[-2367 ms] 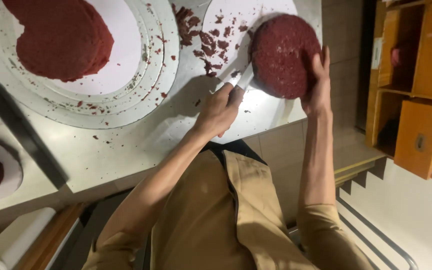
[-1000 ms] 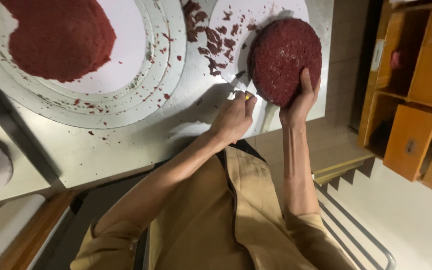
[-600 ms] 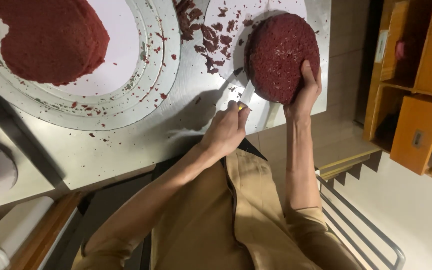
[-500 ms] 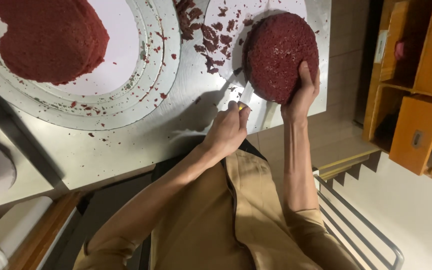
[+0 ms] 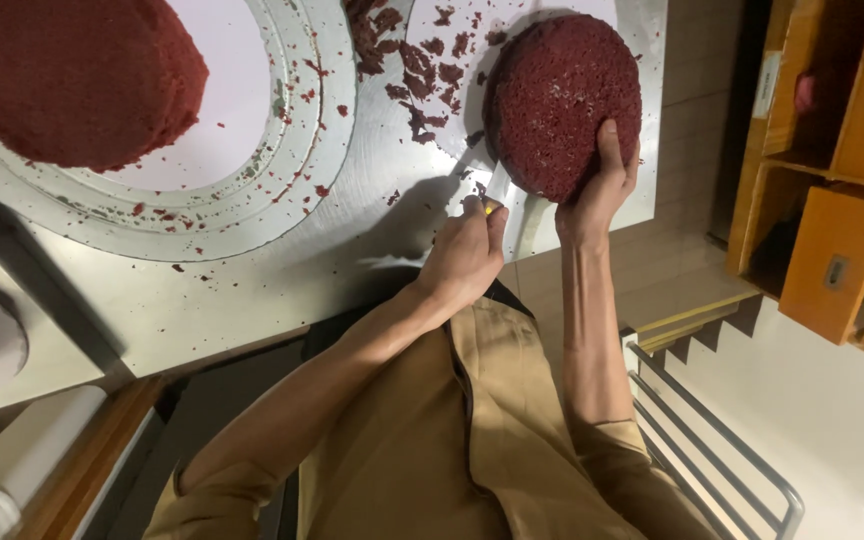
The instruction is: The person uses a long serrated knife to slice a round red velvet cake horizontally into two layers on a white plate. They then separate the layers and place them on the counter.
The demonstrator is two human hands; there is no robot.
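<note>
My left hand [image 5: 467, 255] has slid its knife [image 5: 497, 188] back under the round red cake [image 5: 564, 100], grip closed on the handle. Right hand [image 5: 597, 190] still cups the cake's near edge at the surface [image 5: 252, 290] corner; trimming continues.

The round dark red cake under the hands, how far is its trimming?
Done: red crumbs lie cut off beside it. In hand: the right hand steadies the round dark red cake; the left hand holds a knife at its edge. How much edge remains is unclear.
</note>
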